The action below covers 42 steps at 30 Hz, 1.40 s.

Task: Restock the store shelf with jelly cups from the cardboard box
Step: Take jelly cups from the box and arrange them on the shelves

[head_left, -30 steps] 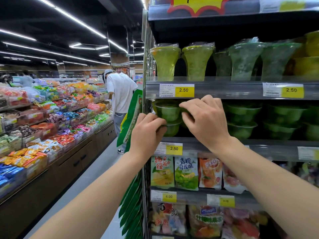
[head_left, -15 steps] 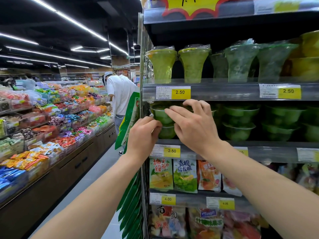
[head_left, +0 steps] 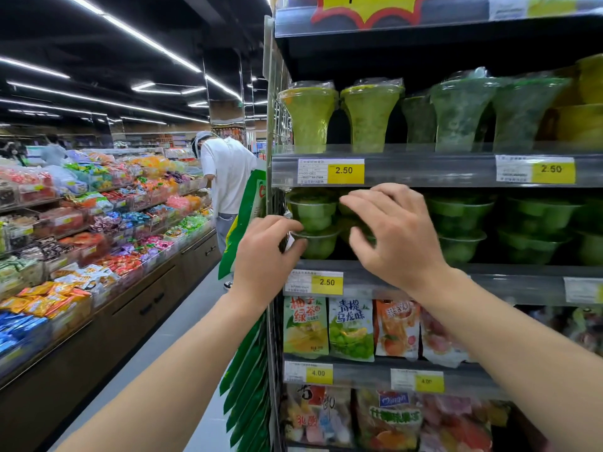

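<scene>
Both hands reach up to the second shelf (head_left: pixel 424 275) at its left end, bare forearms rising from the bottom of the view. The left hand (head_left: pixel 264 256) is curled at the shelf's left edge, knuckles outward, its fingertips (head_left: pixel 298 246) closed against the side of the lower jelly cup (head_left: pixel 318 244) of a two-high stack; the thumb is hidden, so how firm the grip is I cannot tell. The right hand (head_left: pixel 391 233) comes in from the right with the wrist bent and fingers loosely spread and hooked, the index stretched left toward the upper jelly cup (head_left: pixel 311 208) and the other fingers draped over a second stack that it mostly hides; whether it pinches anything I cannot tell. The cups are squat bowls of clear, glossy plastic with flared rims, filled with green jelly holding round pale lumps. More of these bowls (head_left: pixel 460 223) stand stacked in twos further right on the same shelf. On the shelf above, tall cups (head_left: pixel 308 117) with narrow bases and wide mouths, sealed with crinkled film, hold yellow-green and darker green contents. Yellow price tags (head_left: pixel 345 171) reading 2.50 sit in clear plastic strips on the shelf fronts. Below hang soft printed snack pouches (head_left: pixel 350 331). Across the aisle, bins of bright wrapped sweets (head_left: pixel 98 223) stand on wood-fronted counters, with a person in a white shirt (head_left: pixel 228 174) beside them.
</scene>
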Motion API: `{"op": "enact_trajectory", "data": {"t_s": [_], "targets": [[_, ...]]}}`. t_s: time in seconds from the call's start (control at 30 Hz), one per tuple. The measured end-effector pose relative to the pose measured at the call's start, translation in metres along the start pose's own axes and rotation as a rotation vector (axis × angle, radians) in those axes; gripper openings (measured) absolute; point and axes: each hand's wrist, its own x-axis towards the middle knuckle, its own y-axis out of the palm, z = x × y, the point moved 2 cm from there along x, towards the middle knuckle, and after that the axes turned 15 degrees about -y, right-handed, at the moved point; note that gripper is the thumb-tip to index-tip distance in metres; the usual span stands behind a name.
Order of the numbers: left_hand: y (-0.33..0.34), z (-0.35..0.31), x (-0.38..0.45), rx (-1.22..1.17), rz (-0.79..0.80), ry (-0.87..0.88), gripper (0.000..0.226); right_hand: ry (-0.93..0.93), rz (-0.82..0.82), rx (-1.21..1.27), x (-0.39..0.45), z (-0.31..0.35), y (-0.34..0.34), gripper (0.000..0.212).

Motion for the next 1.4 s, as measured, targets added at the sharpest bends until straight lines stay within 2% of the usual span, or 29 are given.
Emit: {"op": "enact_trajectory", "data": {"t_s": [0.17, 0.4, 0.53, 0.7, 0.9, 1.03, 1.4], "targets": [[0.011, -0.03, -0.017, -0.085, 0.035, 0.024, 0.018, 0.111, -0.007, -0.013, -0.027, -0.036, -0.022, 0.035], [0.046, -0.064, -0.021, -0.112, 0.133, 0.06, 0.02, 0.119, 0.082, 0.015, -0.04, -0.056, -0.02, 0.033], [0.067, -0.074, -0.016, -0.055, 0.141, 0.088, 0.022, 0.067, 0.071, -0.039, -0.038, -0.062, -0.016, 0.029], [0.075, -0.08, -0.008, -0.051, 0.109, 0.13, 0.017, -0.016, 0.033, -0.049, -0.032, -0.061, -0.013, 0.026], [0.078, -0.08, -0.005, -0.044, 0.094, 0.164, 0.016, 0.006, -0.053, -0.047, -0.031, -0.067, -0.008, 0.016], [0.077, -0.075, -0.003, -0.064, 0.094, 0.17, 0.012, -0.009, -0.072, -0.001, -0.033, -0.067, -0.009, 0.021], [0.069, -0.071, -0.003, -0.065, 0.093, 0.157, 0.01, 0.039, -0.007, 0.076, -0.03, -0.061, -0.009, 0.022]]}}
